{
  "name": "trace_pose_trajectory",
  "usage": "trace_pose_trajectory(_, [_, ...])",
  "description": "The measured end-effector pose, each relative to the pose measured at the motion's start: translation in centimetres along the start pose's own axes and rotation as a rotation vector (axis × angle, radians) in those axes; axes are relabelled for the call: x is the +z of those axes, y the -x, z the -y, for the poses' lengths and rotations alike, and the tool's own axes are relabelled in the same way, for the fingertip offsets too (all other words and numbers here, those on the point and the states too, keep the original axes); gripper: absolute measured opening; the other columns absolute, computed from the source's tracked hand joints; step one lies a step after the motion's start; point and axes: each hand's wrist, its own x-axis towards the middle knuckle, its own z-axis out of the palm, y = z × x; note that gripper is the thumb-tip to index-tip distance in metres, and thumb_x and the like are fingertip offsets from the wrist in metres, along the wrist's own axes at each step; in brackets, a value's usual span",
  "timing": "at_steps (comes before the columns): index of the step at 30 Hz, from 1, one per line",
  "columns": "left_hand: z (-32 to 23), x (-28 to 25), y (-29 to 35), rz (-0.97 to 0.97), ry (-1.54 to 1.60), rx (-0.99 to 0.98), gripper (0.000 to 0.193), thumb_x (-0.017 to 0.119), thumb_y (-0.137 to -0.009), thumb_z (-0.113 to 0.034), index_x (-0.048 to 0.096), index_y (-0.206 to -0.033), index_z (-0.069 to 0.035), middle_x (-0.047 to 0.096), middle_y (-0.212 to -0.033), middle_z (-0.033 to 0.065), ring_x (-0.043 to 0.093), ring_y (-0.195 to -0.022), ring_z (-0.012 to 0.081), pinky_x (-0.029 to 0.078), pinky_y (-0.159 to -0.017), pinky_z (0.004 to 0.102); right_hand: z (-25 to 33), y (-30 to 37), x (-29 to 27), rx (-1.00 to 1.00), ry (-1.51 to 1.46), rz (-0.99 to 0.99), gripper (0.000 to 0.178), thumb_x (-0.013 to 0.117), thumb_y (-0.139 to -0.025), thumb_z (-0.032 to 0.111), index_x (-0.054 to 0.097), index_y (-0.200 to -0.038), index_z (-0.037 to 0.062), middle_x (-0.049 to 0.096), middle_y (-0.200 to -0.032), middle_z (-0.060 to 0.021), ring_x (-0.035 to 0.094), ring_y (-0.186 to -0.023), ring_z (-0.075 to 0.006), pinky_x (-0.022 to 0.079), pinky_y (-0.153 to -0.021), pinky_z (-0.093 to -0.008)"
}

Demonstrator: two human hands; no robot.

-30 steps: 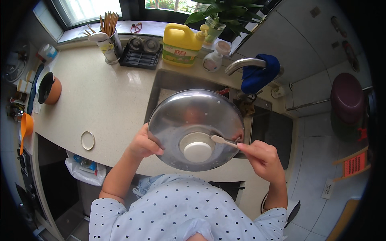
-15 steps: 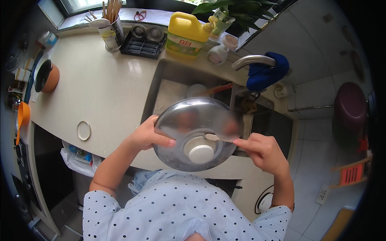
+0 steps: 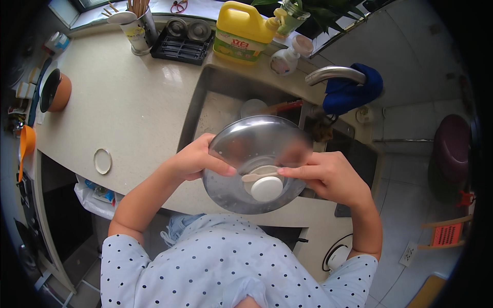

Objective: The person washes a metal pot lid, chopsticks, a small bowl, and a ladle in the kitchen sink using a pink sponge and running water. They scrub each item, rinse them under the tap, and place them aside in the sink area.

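Observation:
A shiny domed metal pot lid (image 3: 231,196) with a white round knob (image 3: 267,189) is held tilted over the front edge of the sink. My left hand (image 3: 197,160) grips the lid's left rim, thumb on top. In my right hand (image 3: 331,177) a short, flat, pale stick (image 3: 251,177) is pinched. Its rounded end lies at the base of the knob, pointing left across the lid. Whether the stick presses on the lid, I cannot tell. My right fingers partly hide the stick's near end.
The steel sink (image 3: 210,110) behind the lid holds a whitish round container (image 3: 253,109). A tap (image 3: 334,74) with a blue cloth (image 3: 354,95) stands right. A yellow jug (image 3: 241,33), black rack (image 3: 179,46), pale ring-like disc (image 3: 102,161) and orange-brown pot (image 3: 61,95) sit on the counter.
My right hand has moved left and closer to the knob, bringing the stick's tip to the knob's left side. The lid has shifted slightly right, still in my left hand.

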Motion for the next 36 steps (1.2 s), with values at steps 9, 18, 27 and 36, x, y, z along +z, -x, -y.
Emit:
trace_pose_trajectory(9, [-1.1,-1.1,-0.3,0.053,0.137,0.005,0.047,0.07,-0.058,0.0,0.056,-0.103,0.003,0.06,-0.096,0.0109,0.057,-0.088,0.0188,0.044,-0.082,0.0293,-1.5,0.3,-1.8,0.07,-0.164,-0.099,0.043,0.061,-0.066,-0.006,0.066,-0.101,0.0177,0.05,-0.061,-0.005,0.049,-0.054,-0.0168,0.039,-0.05,-0.0266])
trace_pose_trajectory(18, [-1.3,-1.6,-1.2,0.042,0.098,-0.055,0.044,0.067,-0.059,0.004,0.057,-0.102,0.003,0.061,-0.094,0.011,0.058,-0.086,0.0177,0.045,-0.079,0.0295,-1.5,-3.1,-2.1,0.031,-0.076,0.099,0.041,0.062,-0.067,-0.001,0.066,-0.101,0.0225,0.051,-0.062,-0.0049,0.05,-0.054,-0.0199,0.041,-0.05,-0.0285])
trace_pose_trajectory(27, [-1.3,-1.9,-2.8,0.024,0.105,-0.1,0.044,0.067,-0.059,0.006,0.056,-0.102,0.005,0.061,-0.093,0.0117,0.059,-0.084,0.0192,0.047,-0.077,0.0299,-2.8,-5.5,-1.7,-0.03,-0.06,0.222,0.037,0.064,-0.068,0.005,0.066,-0.1,0.0246,0.052,-0.063,-0.005,0.053,-0.056,-0.0224,0.043,-0.051,-0.0306])
trace_pose_trajectory(36, [-1.3,-2.6,-2.9,0.006,0.134,-0.136,0.044,0.067,-0.058,0.006,0.057,-0.101,0.005,0.061,-0.093,0.0116,0.059,-0.084,0.019,0.046,-0.077,0.0302,-3.4,-6.1,-1.4,-0.059,-0.017,0.172,0.042,0.062,-0.067,0.001,0.065,-0.101,0.0252,0.051,-0.063,-0.0034,0.052,-0.055,-0.0205,0.041,-0.049,-0.0295])
